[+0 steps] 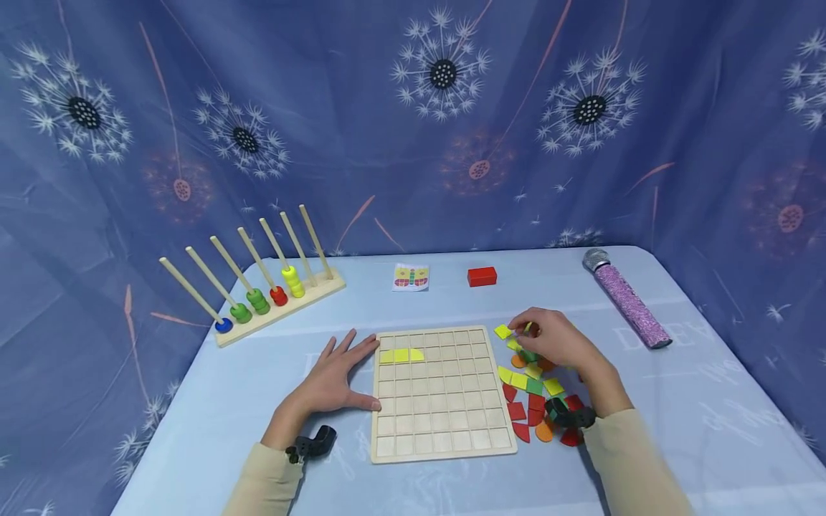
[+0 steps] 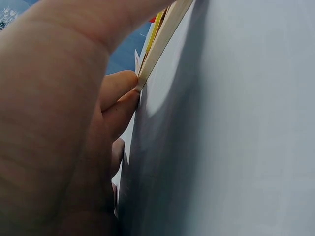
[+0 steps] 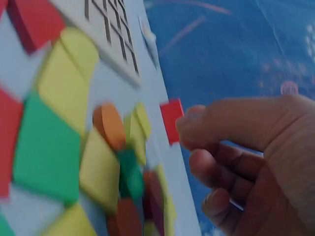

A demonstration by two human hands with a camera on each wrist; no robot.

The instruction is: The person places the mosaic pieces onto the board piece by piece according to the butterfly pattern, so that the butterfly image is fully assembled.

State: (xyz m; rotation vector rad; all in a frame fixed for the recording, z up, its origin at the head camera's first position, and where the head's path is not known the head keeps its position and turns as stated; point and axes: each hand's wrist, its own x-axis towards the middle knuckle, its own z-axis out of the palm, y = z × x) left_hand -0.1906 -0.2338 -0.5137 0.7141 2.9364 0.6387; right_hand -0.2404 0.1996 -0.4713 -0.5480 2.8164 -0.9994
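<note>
**My sleeves point(image 1: 264, 480) close by, the board point(image 1: 445, 408) past them**

My tan sleeves are nearest. Call the board a clock, with 12 on its far side: one sleeve is at 8 o'clock and one at 4.

The board lies flat on the pale blue table point(image 1: 361, 480), between my hands. My left hand point(image 1: 338, 378) is at 9 o'clock. It is spread open, with the thumb and a fingertip touching the board's side. My right hand point(image 1: 558, 338) is at 2 o'clock, over the far end of the loose pieces point(image 1: 517, 411). Its fingers are bent. I see a bit of yellow by the fingertips, but I can't tell if I am pinching it or if it lies below. The loose pieces lie at 3 o'clock, just beside the board, and some are under my right wrist.

The board is light wood, cut into lots of little squares. Three yellow pieces point(image 1: 401, 355) sit in a row at 11 o'clock, and the one nearest 12 has a round corner. The loose pieces are flat and yellow, red, green and orange. Some are square and some have round sides.

A peg rack point(image 1: 303, 297) with colored rings stands at 10 o'clock. A small picture card point(image 1: 411, 277) and a red block point(image 1: 482, 276) are near 12, and a sparkly pink microphone point(image 1: 629, 304) lies at 2, past my right hand.
</note>
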